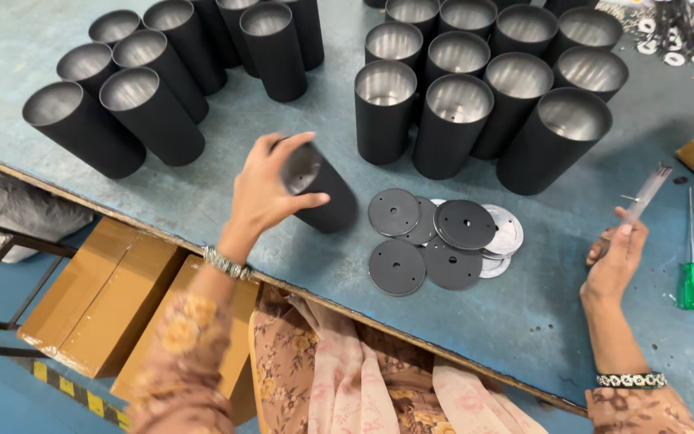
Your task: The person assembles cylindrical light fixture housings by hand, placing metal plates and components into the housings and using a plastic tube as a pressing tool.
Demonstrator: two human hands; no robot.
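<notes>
My left hand grips the rim of a black metal cylinder standing on the blue-grey worktable; its silver inside faces up. My right hand holds a thin clear plastic tool or sleeve raised above the table at the right. Between the hands lies a loose pile of round black and silver discs, flat on the table.
Two groups of several black cylinders stand at the back, left and right. A green-handled screwdriver lies right of my right hand. Small white parts sit far right. Cardboard boxes are under the table edge.
</notes>
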